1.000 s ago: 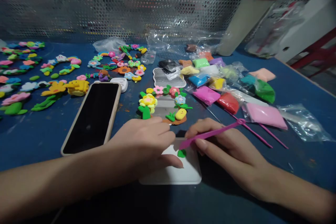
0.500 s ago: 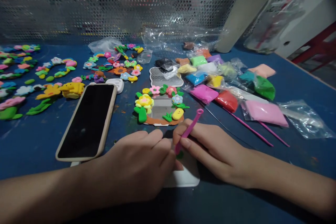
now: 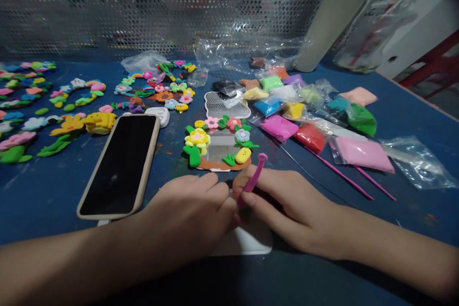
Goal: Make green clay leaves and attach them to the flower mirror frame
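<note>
My right hand (image 3: 279, 205) pinches a pink modelling tool (image 3: 254, 177) with a ringed upper end; its lower tip is down by a bit of green clay (image 3: 245, 211). Close beside it, my left hand (image 3: 195, 215) is closed, its fingertips curled out of sight near the green clay. Whatever those fingers hold is mostly hidden. Under both hands lies a white board (image 3: 247, 243), largely covered by them. Just beyond, a small mirror (image 3: 219, 147) lies flat, framed with clay flowers, leaves and a brown lower edge.
A phone (image 3: 120, 167) lies left of my hands. Several clay-decorated pieces (image 3: 77, 93) spread behind it. Bagged clay packets (image 3: 279, 127), pink sticks (image 3: 342, 177) and a plastic bag (image 3: 418, 162) lie to the right. A tall bottle (image 3: 321, 19) stands by the perforated metal panel (image 3: 150, 5).
The pink tool has shifted slightly left and down with my right hand. My left hand has moved a little left, and both hands now sit closer over the green clay.
</note>
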`<state>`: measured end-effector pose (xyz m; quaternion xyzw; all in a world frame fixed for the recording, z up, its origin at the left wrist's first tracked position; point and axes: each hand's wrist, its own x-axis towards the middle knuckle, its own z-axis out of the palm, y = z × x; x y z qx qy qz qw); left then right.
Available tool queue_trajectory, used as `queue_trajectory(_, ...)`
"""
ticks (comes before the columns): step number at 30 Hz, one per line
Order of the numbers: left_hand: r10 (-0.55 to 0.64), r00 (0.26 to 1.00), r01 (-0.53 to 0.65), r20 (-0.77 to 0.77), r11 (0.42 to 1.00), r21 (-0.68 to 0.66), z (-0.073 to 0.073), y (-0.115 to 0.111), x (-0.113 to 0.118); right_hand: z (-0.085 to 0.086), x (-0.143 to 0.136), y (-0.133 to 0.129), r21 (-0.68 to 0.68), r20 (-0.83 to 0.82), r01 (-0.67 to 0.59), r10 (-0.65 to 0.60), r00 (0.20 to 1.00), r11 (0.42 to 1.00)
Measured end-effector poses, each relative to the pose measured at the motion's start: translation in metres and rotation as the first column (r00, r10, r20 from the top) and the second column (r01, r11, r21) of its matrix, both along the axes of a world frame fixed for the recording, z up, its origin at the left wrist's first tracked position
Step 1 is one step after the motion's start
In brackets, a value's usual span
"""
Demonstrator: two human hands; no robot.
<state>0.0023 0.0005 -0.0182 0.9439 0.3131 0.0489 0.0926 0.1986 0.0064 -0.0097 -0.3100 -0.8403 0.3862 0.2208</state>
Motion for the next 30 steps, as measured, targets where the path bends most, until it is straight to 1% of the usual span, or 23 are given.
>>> queue_trajectory(2, -0.073, 0.995, 0.076, -0.064, 0.996, 0.043, 0.0014, 0.0006, 0.0008, 0.0003, 0.0006, 0.0, -0.02, -0.014, 0.015, -0.016, 1.0, 1.0)
queue_trajectory(3, -0.088, 0.993, 0.093, -0.082, 0.994, 0.059, 0.0024, 0.0011, 0.0013, 0.0003, 0.001, 0.0, -0.025, -0.025, 0.029, -0.03, 0.999, 0.999)
queue_trajectory(7, -0.086, 0.994, 0.093, -0.066, 0.99, 0.109, 0.005, 0.0025, 0.0028, -0.0008, 0.0022, -0.0001, -0.032, -0.033, 0.086, -0.087, 0.996, 0.996)
queue_trajectory(11, -0.065, 0.997, 0.074, -0.042, 0.967, 0.245, 0.0054, 0.0014, 0.0025, -0.002, 0.0023, -0.0006, -0.018, -0.049, 0.101, -0.102, 0.994, 0.995)
queue_trajectory(13, -0.062, 0.997, 0.072, -0.043, 0.954, 0.29, 0.0053, 0.0005, 0.0021, -0.0024, 0.0027, -0.0012, -0.001, -0.05, 0.115, -0.114, 0.992, 0.993)
queue_trajectory(18, -0.039, 0.997, 0.057, -0.07, 0.958, 0.28, 0.0039, 0.0008, 0.0022, -0.0029, 0.0045, -0.002, 0.023, -0.019, 0.148, -0.148, 0.989, 0.989)
queue_trajectory(24, -0.036, 0.992, 0.066, -0.12, 0.964, 0.257, 0.0054, 0.0031, 0.0047, -0.0023, 0.0042, -0.0004, 0.022, 0.007, 0.13, -0.131, 0.991, 0.991)
queue_trajectory(30, -0.045, 0.993, 0.072, -0.105, 0.96, 0.269, 0.0039, 0.0021, 0.0049, -0.0055, 0.0031, 0.0008, 0.025, -0.015, 0.126, -0.126, 0.992, 0.992)
